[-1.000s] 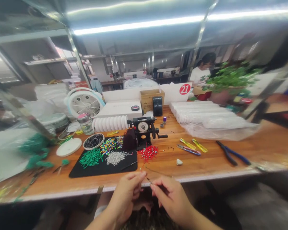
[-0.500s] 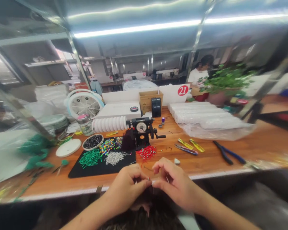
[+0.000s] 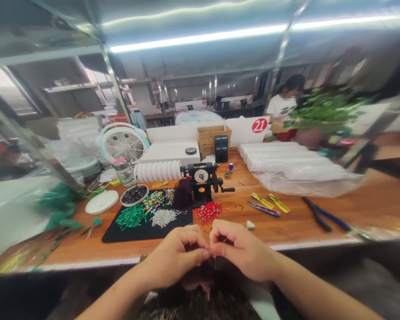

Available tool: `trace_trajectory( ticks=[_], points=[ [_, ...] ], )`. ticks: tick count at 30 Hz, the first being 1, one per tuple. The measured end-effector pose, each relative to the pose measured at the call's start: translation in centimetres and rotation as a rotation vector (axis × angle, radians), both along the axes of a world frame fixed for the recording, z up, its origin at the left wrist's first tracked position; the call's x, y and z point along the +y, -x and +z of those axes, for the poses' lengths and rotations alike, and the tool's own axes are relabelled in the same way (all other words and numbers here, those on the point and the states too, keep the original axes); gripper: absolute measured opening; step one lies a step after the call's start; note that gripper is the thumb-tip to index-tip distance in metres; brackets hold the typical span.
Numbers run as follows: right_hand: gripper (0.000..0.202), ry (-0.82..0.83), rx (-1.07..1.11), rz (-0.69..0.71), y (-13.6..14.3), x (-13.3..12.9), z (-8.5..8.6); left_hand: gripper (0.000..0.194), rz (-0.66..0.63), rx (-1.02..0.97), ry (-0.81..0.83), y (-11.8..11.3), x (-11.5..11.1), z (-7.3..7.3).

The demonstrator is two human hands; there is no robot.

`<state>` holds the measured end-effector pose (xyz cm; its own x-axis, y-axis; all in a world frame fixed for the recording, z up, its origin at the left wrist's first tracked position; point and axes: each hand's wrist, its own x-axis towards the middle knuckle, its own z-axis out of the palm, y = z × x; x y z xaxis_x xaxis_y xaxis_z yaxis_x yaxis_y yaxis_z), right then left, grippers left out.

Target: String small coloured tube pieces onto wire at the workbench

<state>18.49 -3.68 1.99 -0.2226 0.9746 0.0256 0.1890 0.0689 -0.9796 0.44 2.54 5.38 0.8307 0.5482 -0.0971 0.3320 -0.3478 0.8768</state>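
My left hand [image 3: 182, 255] and my right hand [image 3: 242, 249] meet fingertip to fingertip at the front edge of the wooden bench. Both are pinched closed on something too small to make out. Just beyond them lies a pile of red pieces with pale and dark beads [image 3: 207, 211]. On a black mat [image 3: 120, 235] to the left are green tubes [image 3: 130, 217], silvery white pieces [image 3: 165, 218] and multicoloured beads [image 3: 153, 202]. A black hand-cranked winding machine [image 3: 202, 178] with a round dial stands behind, carrying a row of white discs [image 3: 158, 171].
Right of my hands lie a small white lump [image 3: 250, 225], pliers with a dark handle [image 3: 264, 209], yellow tools [image 3: 279, 203] and blue-handled pliers [image 3: 325, 214]. Plastic-wrapped white rolls [image 3: 293, 169] sit behind. At left are a white lid [image 3: 102, 202], a bowl of black pieces [image 3: 134, 195] and a fan [image 3: 124, 144].
My right hand's index finger has come down and in, so the fingertips of both hands now touch closely. The whole view has shifted slightly, moving the bench a little rightward.
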Motion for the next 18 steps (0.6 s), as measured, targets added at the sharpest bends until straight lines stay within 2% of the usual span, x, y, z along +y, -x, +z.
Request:
trace_trajectory(
  ticks=[4, 10, 14, 18],
  points=[
    [0.019, 0.015, 0.103, -0.043, -0.1, 0.4, -0.2, 0.017, 0.086, -0.047, -0.058, 0.1, -0.1, -0.2],
    [0.021, -0.029, 0.026, -0.094, 0.3, 0.9, 0.5, 0.017, 0.197, -0.072, -0.062, 0.0, 0.6, -0.3],
    [0.017, -0.094, -0.043, -0.142, 1.0, 0.9, 0.2, 0.02, 0.197, -0.106, 0.028, -0.3, 1.0, -0.5],
    [0.017, -0.225, -0.111, -0.287, 1.2, 1.0, -0.6, 0.022, 0.164, -0.133, 0.162, -0.1, 1.2, -1.0]
  ],
)
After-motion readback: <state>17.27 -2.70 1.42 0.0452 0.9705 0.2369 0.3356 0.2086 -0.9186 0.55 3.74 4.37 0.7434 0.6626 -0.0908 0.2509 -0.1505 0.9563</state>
